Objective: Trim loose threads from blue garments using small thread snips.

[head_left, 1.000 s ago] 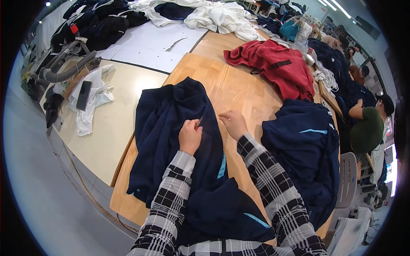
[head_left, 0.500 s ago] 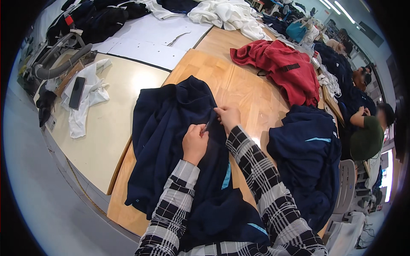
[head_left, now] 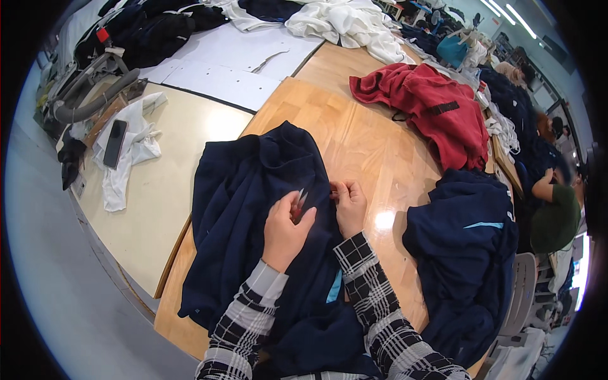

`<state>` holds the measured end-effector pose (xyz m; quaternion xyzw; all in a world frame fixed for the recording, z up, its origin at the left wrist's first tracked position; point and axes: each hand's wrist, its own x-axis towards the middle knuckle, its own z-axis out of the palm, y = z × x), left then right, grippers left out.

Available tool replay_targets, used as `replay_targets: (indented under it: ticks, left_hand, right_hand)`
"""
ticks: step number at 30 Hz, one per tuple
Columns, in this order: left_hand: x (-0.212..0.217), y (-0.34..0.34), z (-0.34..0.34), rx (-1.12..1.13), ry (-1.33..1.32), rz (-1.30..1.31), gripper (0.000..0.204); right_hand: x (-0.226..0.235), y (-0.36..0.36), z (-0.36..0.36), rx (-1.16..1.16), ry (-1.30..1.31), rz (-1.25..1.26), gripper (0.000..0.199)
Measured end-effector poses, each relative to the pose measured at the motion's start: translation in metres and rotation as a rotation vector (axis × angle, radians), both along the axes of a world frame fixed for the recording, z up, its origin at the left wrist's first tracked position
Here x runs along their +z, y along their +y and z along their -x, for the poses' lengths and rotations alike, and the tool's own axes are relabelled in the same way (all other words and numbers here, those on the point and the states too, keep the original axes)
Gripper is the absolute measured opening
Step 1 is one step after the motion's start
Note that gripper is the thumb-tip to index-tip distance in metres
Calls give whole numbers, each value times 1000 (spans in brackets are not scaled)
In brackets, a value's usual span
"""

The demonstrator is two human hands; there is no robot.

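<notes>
A navy garment [head_left: 244, 209] with a light blue stripe is spread in loose folds over the wooden table before me. Above its middle, my left hand [head_left: 286, 233] is closed around small thread snips [head_left: 300, 201], whose pointed metal blades show past the fingers and whose red part sits in the palm. At the garment's right edge my right hand [head_left: 350, 208] makes a pinch, fingertips on the navy cloth. The snips are a short way left of the pinched spot and do not touch it.
To the right lie a second navy garment [head_left: 462, 240] and a red garment [head_left: 430, 107]. A phone [head_left: 114, 143] rests on white cloth [head_left: 136, 149] on the cream table [head_left: 190, 139] at left. White fabric [head_left: 342, 22] is heaped at the back. A person in green [head_left: 557, 218] sits far right.
My left hand has loosened and turned, so the snips show more. My right hand has slid down along the garment's edge, and its wrist is turned more upright. The view has shifted slightly.
</notes>
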<state>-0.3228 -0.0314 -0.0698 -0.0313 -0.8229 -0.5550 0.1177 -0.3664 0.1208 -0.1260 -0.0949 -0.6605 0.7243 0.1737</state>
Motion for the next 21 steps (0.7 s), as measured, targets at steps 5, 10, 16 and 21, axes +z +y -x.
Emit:
replay_targets:
  ticks: [5,10,16,21]
  left_hand:
    - [28,10,31,-110,-33,142,25]
    - [-23,21,56,-98,-74,85,15]
    - [-8,10,53,-155,-467,-360,9]
    - [-3,5,54,-171,-520,-478,10]
  right_hand:
    - [6,-7,-3,52,-17,176,16]
    - [5,-10,0,66,11,320,14]
    - [16,-2,1,108,19,437,13]
    - [18,4,-3,124,-7,-93,13]
